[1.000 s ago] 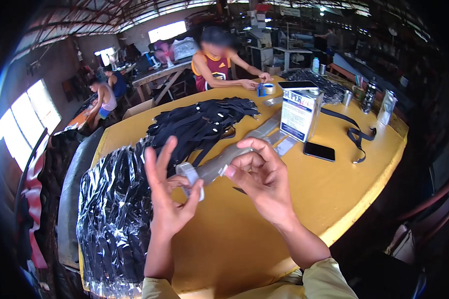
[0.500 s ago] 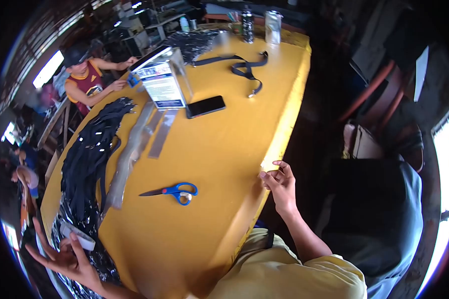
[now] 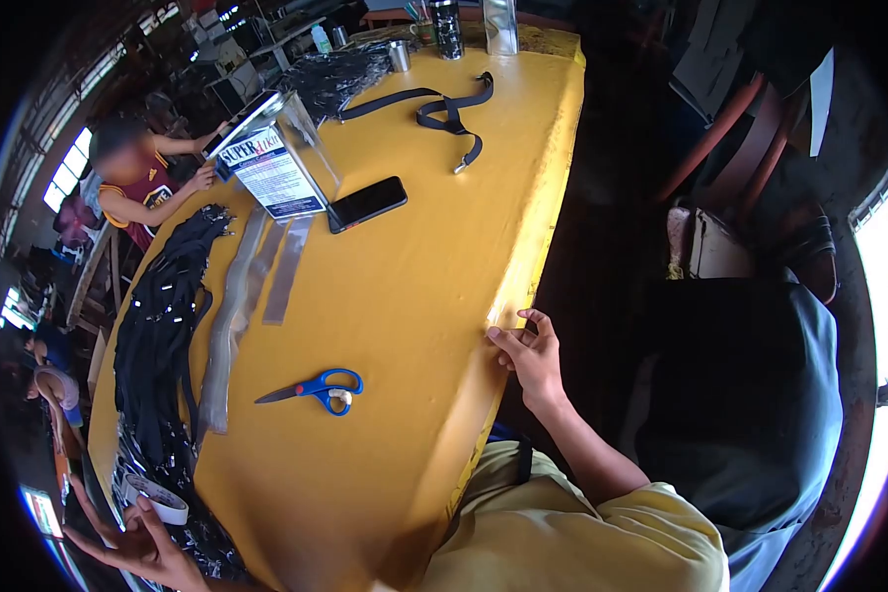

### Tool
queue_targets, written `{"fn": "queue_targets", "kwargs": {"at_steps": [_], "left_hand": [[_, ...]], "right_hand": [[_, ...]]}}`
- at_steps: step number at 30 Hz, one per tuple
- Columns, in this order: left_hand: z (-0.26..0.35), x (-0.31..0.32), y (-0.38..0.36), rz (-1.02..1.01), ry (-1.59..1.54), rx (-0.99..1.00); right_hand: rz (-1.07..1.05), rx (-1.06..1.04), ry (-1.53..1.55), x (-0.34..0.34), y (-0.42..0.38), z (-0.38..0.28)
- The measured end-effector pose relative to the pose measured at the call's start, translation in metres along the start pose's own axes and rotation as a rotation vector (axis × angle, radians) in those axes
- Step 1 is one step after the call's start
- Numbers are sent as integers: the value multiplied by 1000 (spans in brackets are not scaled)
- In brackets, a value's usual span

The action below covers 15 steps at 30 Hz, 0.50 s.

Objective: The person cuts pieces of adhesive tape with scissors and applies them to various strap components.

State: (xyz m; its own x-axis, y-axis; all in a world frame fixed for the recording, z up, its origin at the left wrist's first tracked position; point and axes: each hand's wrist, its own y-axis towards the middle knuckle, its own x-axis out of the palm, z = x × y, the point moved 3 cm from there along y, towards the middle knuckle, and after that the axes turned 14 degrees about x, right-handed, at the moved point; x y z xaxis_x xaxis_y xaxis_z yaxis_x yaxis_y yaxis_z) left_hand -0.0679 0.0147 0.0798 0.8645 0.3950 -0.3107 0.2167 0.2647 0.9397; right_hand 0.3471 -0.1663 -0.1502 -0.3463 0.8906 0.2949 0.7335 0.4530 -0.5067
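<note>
My left hand [image 3: 143,553] is at the lower left with its thumb against a white roll of tape [image 3: 158,501]. Two of its fingers stretch outward past the roll, above black strips [image 3: 158,335]. At the table's right edge, my right hand [image 3: 533,360] has thumb and forefinger pinched together. Whatever lies between those fingertips is too small to make out. Blue-handled scissors [image 3: 311,390] rest on the yellow tabletop [image 3: 385,296] between my hands, blades pointing left. Clear plastic strips [image 3: 232,326] lie beside the black ones.
A phone [image 3: 367,203] lies by a metal tin with a label [image 3: 268,178]. Farther back are a black strap [image 3: 444,113], a metal cup [image 3: 399,55] and a dark tumbler [image 3: 447,30]. Another person [image 3: 133,183] works at the far left side. A dark covered seat [image 3: 730,395] stands at right.
The view has shifted, so the table things sit farther left in the picture. Both hands keep nearly the same pose, the left one still with the tape roll.
</note>
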Motion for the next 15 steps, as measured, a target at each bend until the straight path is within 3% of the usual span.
{"fn": "queue_targets", "kwargs": {"at_steps": [15], "left_hand": [[-12,1,0,-39,89,27]], "right_hand": [[4,43,-69,0,8,-1]]}}
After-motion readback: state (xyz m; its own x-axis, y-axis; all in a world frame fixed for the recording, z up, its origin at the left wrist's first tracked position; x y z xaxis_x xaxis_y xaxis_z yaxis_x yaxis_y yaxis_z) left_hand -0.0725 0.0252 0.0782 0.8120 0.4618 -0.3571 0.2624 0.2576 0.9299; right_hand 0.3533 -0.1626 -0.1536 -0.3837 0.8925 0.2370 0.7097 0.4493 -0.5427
